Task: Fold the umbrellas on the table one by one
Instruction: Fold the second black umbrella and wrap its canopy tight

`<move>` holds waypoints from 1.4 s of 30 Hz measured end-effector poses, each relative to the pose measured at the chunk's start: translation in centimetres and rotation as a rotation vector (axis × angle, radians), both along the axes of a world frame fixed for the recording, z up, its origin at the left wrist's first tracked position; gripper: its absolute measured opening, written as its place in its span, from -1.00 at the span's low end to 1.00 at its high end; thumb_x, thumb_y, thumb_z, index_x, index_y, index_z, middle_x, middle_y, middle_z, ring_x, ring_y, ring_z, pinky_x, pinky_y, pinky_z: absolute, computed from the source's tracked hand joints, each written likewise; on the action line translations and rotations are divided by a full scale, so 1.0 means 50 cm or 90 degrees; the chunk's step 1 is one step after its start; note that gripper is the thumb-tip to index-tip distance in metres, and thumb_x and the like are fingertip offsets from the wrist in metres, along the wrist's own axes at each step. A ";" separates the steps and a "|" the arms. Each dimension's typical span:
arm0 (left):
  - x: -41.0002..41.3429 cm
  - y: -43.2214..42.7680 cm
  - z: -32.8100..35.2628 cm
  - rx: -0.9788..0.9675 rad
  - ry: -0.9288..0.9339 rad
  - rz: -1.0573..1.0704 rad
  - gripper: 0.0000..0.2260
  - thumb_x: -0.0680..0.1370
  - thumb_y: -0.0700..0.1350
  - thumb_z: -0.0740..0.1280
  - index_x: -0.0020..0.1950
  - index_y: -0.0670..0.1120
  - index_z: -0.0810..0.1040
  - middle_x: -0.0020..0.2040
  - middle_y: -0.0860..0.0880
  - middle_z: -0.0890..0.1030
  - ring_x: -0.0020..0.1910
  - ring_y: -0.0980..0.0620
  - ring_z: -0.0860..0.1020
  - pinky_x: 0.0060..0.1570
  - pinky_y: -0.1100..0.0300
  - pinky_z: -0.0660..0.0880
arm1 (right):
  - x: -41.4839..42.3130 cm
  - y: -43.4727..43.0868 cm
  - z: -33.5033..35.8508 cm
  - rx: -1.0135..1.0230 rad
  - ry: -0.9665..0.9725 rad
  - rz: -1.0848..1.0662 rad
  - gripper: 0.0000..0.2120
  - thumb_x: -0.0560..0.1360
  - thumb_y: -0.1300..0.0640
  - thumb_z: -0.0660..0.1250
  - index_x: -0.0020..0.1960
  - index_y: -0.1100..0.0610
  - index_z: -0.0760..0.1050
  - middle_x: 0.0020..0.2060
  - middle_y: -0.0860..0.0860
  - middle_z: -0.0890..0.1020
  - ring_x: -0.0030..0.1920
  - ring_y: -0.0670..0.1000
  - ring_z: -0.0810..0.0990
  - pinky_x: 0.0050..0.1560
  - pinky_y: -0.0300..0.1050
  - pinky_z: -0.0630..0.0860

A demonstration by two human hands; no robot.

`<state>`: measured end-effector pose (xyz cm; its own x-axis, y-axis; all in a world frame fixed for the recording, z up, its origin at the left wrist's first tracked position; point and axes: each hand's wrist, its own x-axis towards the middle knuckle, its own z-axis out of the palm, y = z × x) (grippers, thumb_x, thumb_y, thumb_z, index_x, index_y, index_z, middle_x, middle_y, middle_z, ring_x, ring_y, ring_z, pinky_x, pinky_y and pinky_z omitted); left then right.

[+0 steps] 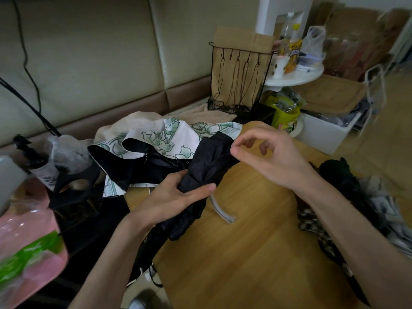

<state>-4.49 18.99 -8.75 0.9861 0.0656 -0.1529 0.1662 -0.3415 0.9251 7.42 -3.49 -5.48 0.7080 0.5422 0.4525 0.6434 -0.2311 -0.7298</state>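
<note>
A person's two bare forearms reach over a wooden table (256, 253), seen from a camera worn on the head. At the middle of the view lies a black umbrella (208, 166), bunched and partly gathered, tilted so its upper end points away from the person and to the right.

The left hand (178, 195) is wrapped around the lower part of the black umbrella, thumb lying across the fabric, gripping it firmly. A pale strap (219, 208) hangs from the black umbrella just beside that thumb and curls onto the table.

The right hand (265, 152) is at the upper end of the black umbrella. Its thumb and forefinger are pinched together at the edge of the fabric, the other fingers curled loosely; whether fabric is actually caught between them cannot be told.

Behind the black umbrella, further from the person, a second umbrella (160, 139) lies spread and crumpled, white with green drawings outside and black inside. To the right of the black umbrella, at the table's edge, sits a heap of dark and checked cloth (338, 186), blurred. Left of the black umbrella is a pink bag (29, 237) with a green patch. A beige sofa back (89, 52) rises behind everything.
</note>
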 end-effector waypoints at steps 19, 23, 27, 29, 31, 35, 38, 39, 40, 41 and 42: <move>0.006 -0.013 -0.014 0.076 0.012 -0.015 -0.57 0.37 0.24 0.55 0.19 0.20 0.59 0.06 0.29 0.72 0.07 0.30 0.67 0.14 0.29 0.58 | -0.008 0.024 -0.019 -0.027 0.109 -0.020 -0.74 0.39 -0.23 0.48 -0.13 -0.05 0.75 0.05 -0.07 0.58 0.07 -0.21 0.54 -0.01 -0.35 0.37; 0.006 -0.009 -0.014 0.070 -0.006 0.010 -0.58 0.41 0.20 0.57 0.22 0.18 0.61 0.08 0.25 0.73 0.08 0.26 0.68 0.19 0.20 0.60 | -0.008 0.032 -0.022 0.009 0.200 -0.004 -0.77 0.39 -0.23 0.43 -0.13 -0.09 0.69 0.13 -0.05 0.54 0.17 -0.20 0.52 0.14 -0.27 0.37; 0.002 -0.005 -0.005 0.060 -0.001 -0.015 -0.55 0.42 0.17 0.56 0.28 0.15 0.62 0.11 0.24 0.73 0.11 0.24 0.68 0.25 0.15 0.59 | -0.014 0.033 -0.022 0.012 0.230 -0.002 -0.78 0.48 -0.18 0.40 -0.14 -0.05 0.66 0.14 -0.03 0.48 0.15 -0.21 0.48 0.15 -0.23 0.36; -0.002 -0.002 -0.004 0.062 0.001 -0.029 -0.52 0.43 0.18 0.55 0.32 0.14 0.61 0.14 0.23 0.73 0.14 0.23 0.68 0.28 0.13 0.58 | -0.020 0.035 -0.022 0.008 0.200 -0.021 -0.78 0.50 -0.17 0.40 -0.16 -0.04 0.66 0.12 -0.01 0.48 0.08 -0.29 0.47 0.14 -0.33 0.34; -0.004 0.001 -0.006 0.076 0.003 -0.043 -0.52 0.44 0.21 0.54 0.33 0.15 0.61 0.15 0.22 0.72 0.14 0.23 0.68 0.27 0.13 0.58 | -0.020 0.038 -0.026 0.010 0.099 -0.043 -0.78 0.52 -0.16 0.45 -0.20 -0.05 0.63 0.02 0.01 0.47 0.03 -0.25 0.47 0.14 -0.41 0.32; -0.007 0.003 -0.005 0.096 0.008 -0.047 -0.52 0.43 0.27 0.52 0.31 0.18 0.61 0.13 0.26 0.72 0.12 0.28 0.66 0.24 0.21 0.57 | -0.019 0.040 -0.032 0.020 -0.023 -0.053 -0.73 0.51 -0.23 0.47 -0.17 -0.05 0.64 -0.05 0.01 0.46 0.05 -0.15 0.47 0.17 -0.39 0.34; -0.005 0.001 -0.005 0.095 0.005 -0.034 -0.51 0.42 0.27 0.52 0.31 0.18 0.60 0.12 0.29 0.71 0.11 0.32 0.66 0.22 0.28 0.56 | -0.018 0.035 -0.020 0.005 0.052 -0.026 -0.73 0.49 -0.18 0.44 -0.13 0.02 0.70 -0.01 0.00 0.49 0.04 -0.26 0.47 0.13 -0.47 0.31; -0.004 0.001 -0.008 0.098 0.001 -0.024 -0.50 0.42 0.27 0.53 0.32 0.18 0.59 0.12 0.28 0.71 0.11 0.31 0.66 0.22 0.27 0.57 | -0.016 0.030 -0.016 -0.018 0.074 -0.006 -0.69 0.49 -0.16 0.43 -0.09 0.08 0.73 0.04 0.01 0.52 0.07 -0.26 0.48 0.14 -0.49 0.30; -0.003 0.001 -0.011 0.106 -0.003 -0.014 -0.49 0.41 0.28 0.54 0.32 0.17 0.60 0.12 0.27 0.72 0.10 0.31 0.66 0.21 0.24 0.58 | -0.015 0.026 -0.012 -0.044 0.093 0.013 -0.66 0.47 -0.17 0.43 -0.05 0.09 0.75 0.09 0.01 0.53 0.11 -0.26 0.49 0.14 -0.51 0.29; -0.003 0.001 -0.014 0.119 -0.008 -0.004 -0.49 0.41 0.29 0.54 0.31 0.18 0.60 0.11 0.25 0.72 0.08 0.30 0.67 0.20 0.21 0.60 | -0.015 0.023 -0.009 -0.066 0.114 0.023 -0.66 0.45 -0.19 0.43 -0.04 0.07 0.75 0.14 -0.01 0.54 0.14 -0.26 0.49 0.12 -0.54 0.28; -0.002 0.001 -0.017 0.134 -0.010 0.002 -0.49 0.41 0.30 0.54 0.31 0.18 0.60 0.10 0.24 0.72 0.06 0.29 0.67 0.17 0.20 0.61 | -0.016 0.022 -0.006 -0.079 0.132 0.021 -0.69 0.42 -0.20 0.44 -0.05 0.01 0.75 0.16 -0.04 0.55 0.16 -0.29 0.49 0.10 -0.57 0.27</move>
<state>-4.59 19.05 -9.59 0.9880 0.0974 -0.1198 0.1533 -0.5268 0.8361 6.59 -2.40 -5.80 0.7597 0.6091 0.2278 0.4915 -0.3084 -0.8144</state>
